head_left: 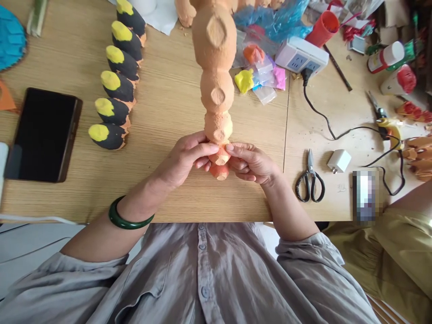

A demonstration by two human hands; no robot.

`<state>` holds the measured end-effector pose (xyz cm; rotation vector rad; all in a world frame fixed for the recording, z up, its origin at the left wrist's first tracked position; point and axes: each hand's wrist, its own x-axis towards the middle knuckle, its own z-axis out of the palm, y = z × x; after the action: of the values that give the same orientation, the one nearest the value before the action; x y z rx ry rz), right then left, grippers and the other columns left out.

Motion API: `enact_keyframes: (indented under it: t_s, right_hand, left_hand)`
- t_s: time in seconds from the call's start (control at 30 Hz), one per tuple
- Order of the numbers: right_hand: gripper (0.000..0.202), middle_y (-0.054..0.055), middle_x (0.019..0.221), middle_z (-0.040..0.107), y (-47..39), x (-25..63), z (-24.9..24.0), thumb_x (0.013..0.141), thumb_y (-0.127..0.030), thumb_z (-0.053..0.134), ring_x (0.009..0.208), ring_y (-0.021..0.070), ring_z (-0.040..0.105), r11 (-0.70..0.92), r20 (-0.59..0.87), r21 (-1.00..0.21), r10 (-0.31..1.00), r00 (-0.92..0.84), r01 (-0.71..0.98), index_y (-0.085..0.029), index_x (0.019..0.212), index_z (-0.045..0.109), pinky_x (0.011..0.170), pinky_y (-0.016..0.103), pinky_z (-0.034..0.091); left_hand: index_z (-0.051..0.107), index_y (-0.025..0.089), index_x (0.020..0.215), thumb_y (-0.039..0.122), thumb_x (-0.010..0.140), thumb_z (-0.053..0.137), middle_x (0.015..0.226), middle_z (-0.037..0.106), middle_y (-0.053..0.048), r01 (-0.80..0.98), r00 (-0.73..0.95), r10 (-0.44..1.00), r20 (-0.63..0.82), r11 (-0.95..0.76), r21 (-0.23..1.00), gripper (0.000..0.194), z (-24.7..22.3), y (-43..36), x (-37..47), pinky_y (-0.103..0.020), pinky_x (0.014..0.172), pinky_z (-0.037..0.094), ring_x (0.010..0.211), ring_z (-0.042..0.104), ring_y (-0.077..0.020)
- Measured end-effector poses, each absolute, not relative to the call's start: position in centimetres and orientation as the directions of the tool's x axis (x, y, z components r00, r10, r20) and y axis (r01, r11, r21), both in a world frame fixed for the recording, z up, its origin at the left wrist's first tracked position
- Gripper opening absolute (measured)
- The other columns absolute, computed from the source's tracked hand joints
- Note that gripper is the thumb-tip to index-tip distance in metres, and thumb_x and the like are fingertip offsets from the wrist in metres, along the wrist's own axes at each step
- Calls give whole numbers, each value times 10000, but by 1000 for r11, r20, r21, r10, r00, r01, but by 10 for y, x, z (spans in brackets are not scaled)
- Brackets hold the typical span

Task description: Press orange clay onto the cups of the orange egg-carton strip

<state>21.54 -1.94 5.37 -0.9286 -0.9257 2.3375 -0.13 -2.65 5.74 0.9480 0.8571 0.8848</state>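
A long orange segmented craft piece runs down the middle of the head view, its rounded lobes shrinking toward me. Each lobe carries a flattened round spot. My left hand pinches one of the small end lobes from the left, thumb on top and fingers curled beneath. From the right, my right hand grips the same part, its thumb close to the left one. The lowest lobe is a redder orange and pokes out below my thumbs. My fingertips under the piece are partly hidden.
To the left lie a row of black pieces with yellow dabs and a dark tablet. Scissors, a white charger, a power strip with a trailing cable and yellow clay sit right. Another person's leg is at lower right.
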Motion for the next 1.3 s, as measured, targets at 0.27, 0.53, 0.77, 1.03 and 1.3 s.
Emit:
enact_keyframes:
  t_s: [0.27,0.53,0.77,1.03,1.3]
  right_hand:
    - [695,-170,500,280,-29,206,60,968,-815,894,396,31,124,-652,-444,-742,653,-614,-156,-243,748,568,293,165,284]
    - [710,-172,491,277,-26,208,57,947,-770,943,396,25,119,-660,-441,-735,639,-630,-154,-254,724,510,296,159,263]
    - [590,-194,525,297,-19,216,49,965,-665,974,415,23,81,-699,-406,-682,605,-685,-214,-243,864,575,315,123,249]
    - [607,-172,551,283,-16,218,46,1053,-606,899,445,22,86,-695,-398,-683,614,-681,-228,-252,780,489,324,115,263]
    - [785,-155,521,215,-17,215,49,1001,-787,858,423,27,96,-694,-453,-712,571,-685,-108,-277,666,364,287,147,213]
  left_hand:
    - [629,221,590,411,807,921,581,536,5,-202,325,915,-241,316,927,411,55,-22,0,-238,474,328,512,410,-100]
    - [667,225,634,454,835,986,594,520,14,-181,315,930,-188,253,950,442,55,-25,-1,-257,499,342,523,395,-106]
    - [708,216,702,643,930,951,581,495,10,-251,440,875,-202,336,908,543,58,-21,-10,-275,471,371,482,337,-98]
    - [750,220,712,707,810,1073,590,554,-9,-207,543,787,-293,464,862,593,53,-13,-16,-260,431,258,472,341,-83]
    - [811,218,771,707,845,1063,579,580,3,-183,437,870,-228,335,924,555,56,-21,-14,-282,415,201,420,301,-69]
